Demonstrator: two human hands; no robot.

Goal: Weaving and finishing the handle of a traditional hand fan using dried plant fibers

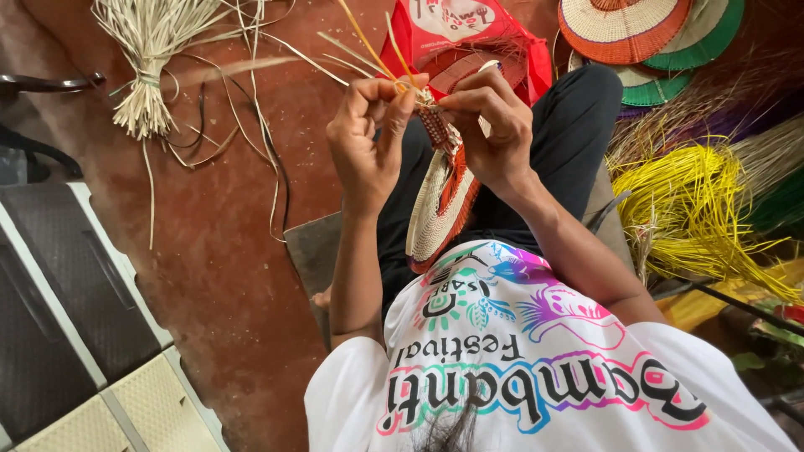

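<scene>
Red-brown floor (226, 251) spread beneath the seated person. Both hands were raised before the chest. The left hand (368, 138) curled shut, thumb and fingers pinching thin orange strands (377, 46) at the upper edge of a round woven mat (435, 205), cream with a red-orange border, held upright on edge. The right hand (494, 121) closed around that same edge from the other side. A pale straw bundle (146, 71) lay far left, yellow fibres (695, 209) right, finished mats (649, 38) above.
</scene>
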